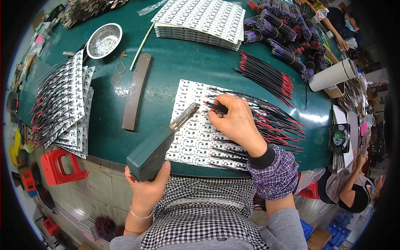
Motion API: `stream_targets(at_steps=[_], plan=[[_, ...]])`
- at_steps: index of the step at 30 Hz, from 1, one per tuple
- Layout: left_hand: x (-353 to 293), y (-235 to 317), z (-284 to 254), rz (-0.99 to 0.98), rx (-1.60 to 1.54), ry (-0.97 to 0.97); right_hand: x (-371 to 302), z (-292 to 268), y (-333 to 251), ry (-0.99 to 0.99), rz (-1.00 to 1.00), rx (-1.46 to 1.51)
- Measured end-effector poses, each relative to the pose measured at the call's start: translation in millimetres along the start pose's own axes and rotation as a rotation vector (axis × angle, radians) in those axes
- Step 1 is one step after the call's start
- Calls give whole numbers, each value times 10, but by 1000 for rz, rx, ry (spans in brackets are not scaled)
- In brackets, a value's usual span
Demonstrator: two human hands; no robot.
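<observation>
My left hand point(149, 187) is wrapped round the handle of a dark green soldering gun point(151, 152). The gun's metal tip reaches to a white circuit board panel point(187, 137) lying on the green table. Just right of that tip, my right hand point(235, 118) pinches a black wire point(216, 107) with a red end against the panel. Several black wires with red ends point(275, 123) stretch rightward from the panel, partly under my right hand and sleeve. Where exactly the tip and the wire meet is too small to tell.
A brown bar point(137, 91), a thin stick point(141, 46) and a metal bowl point(104, 40) lie left of the panel. Wired panels point(62, 104) are stacked far left, bare panels point(198, 21) at the back. Loose wires point(266, 77), wire bundles point(279, 25) and a fan point(339, 138) occupy the right.
</observation>
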State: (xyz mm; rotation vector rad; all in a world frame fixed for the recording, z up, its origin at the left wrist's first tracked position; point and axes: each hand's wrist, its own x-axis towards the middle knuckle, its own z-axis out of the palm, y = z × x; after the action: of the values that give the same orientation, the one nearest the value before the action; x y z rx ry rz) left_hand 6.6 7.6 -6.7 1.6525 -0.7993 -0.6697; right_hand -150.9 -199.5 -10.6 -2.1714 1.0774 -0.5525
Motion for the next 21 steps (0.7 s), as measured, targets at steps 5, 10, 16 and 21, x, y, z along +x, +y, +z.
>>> stream_targets(at_steps=[5,10,16,21], plan=[[-21,-7,-24,38,-54,12,8,-3,11,-5,30,7],[-77,-77,8,-7,-55,15,62,-28,46,-47,89,71],[-39,-49,-62,-74,8,-158,92,-32,116,-99,92,155],[-61,-147,35,125,53,19,91,-10,109,-96,78,152]])
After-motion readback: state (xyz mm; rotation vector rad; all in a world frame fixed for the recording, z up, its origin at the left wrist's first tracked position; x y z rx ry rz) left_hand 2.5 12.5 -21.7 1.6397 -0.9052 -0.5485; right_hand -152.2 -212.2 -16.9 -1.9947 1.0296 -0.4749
